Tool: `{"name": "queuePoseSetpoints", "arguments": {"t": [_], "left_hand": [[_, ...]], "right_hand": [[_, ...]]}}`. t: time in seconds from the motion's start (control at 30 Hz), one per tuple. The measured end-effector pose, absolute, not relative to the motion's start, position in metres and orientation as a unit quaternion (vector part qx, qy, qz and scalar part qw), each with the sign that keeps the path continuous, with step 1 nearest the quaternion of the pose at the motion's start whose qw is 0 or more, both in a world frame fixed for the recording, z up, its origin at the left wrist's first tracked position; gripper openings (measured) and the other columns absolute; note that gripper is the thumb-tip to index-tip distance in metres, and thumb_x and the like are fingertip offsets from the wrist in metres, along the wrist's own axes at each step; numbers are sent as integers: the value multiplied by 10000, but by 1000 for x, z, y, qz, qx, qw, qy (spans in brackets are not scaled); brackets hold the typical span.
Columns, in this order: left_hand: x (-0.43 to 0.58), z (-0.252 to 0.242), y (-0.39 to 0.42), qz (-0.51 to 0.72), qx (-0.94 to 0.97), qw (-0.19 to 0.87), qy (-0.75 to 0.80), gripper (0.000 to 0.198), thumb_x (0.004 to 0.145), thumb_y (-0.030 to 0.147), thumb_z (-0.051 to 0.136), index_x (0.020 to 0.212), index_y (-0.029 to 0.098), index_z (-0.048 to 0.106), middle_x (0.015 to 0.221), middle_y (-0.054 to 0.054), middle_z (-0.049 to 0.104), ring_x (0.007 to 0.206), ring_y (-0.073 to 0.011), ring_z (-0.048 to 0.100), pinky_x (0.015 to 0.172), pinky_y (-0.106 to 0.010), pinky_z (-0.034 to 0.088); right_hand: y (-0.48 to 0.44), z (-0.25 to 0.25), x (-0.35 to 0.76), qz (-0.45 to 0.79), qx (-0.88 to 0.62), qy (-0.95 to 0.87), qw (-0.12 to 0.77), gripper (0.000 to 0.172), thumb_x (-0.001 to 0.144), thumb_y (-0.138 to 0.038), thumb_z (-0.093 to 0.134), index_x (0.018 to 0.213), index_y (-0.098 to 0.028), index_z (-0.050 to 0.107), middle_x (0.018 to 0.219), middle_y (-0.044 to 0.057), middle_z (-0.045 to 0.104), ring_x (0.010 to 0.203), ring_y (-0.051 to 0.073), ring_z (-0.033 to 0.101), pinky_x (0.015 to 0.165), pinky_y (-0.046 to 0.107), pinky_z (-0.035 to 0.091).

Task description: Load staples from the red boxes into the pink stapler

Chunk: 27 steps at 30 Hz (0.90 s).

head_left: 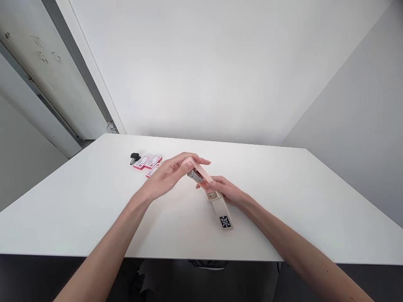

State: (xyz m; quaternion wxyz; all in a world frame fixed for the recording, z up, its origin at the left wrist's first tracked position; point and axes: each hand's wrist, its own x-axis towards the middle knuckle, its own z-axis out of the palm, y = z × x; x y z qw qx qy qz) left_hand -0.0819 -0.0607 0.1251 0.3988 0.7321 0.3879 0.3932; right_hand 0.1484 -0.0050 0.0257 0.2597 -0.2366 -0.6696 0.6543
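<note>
A pink and cream stapler (203,173) is held between my two hands above the middle of the table. Its metal magazine shows under the pink top arm. The long cream base (219,205) slants toward me, with a dark square bearing a white pattern near its end. My left hand (171,172) grips the far upper end, thumb below and fingers over the top. Around the stapler's middle, near the joint, my right hand (227,189) is closed, its thumb on the near side. Some of the right fingers are hidden behind the stapler.
Several red-and-white small boxes (153,162) lie at the left back of the white table (299,209). Beside them sits a small black object with a metal part (135,157), perhaps a staple remover. A white wall (201,75) rises behind the table.
</note>
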Motion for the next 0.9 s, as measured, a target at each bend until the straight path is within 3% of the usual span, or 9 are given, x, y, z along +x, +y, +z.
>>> {"name": "queuePoseSetpoints", "arguments": {"t": [0.2,0.3,0.53,0.73,0.9], "left_hand": [[-75,126,-51,451,674,359,462,426,1006,587,568,1269,277,695,1356,-70,717,1210,-260,679,1061,-418,532],[-69,119,-47,472,636,326,516,405,945,599,654,1183,275,696,1350,-53,712,1195,-241,685,1030,-395,547],[-56,105,-33,473,634,297,535,347,923,571,691,1059,253,712,1031,-26,787,998,-206,735,924,-354,562],[-46,105,-25,411,695,295,511,350,955,585,627,1019,255,725,966,-10,776,837,-184,711,737,-315,552],[-42,97,-24,369,734,294,488,367,975,591,576,990,241,687,923,-18,753,798,-183,676,664,-304,520]], "right_hand": [[-11,32,140,692,-218,-618,302,458,920,-684,660,974,-230,633,760,-28,450,566,97,305,475,254,200],[-13,32,134,676,-233,-604,351,421,924,-653,677,1009,-245,620,764,-33,506,526,83,298,458,258,230],[-13,27,129,615,-322,-608,385,435,933,-636,665,1134,-251,640,692,-47,573,414,80,378,431,271,301],[-16,33,126,570,-346,-645,373,319,925,-538,709,974,-227,654,787,-22,627,461,76,430,463,270,336],[-16,32,124,533,-373,-647,398,375,940,-551,670,839,-193,627,763,2,583,579,101,407,509,270,312]]}}
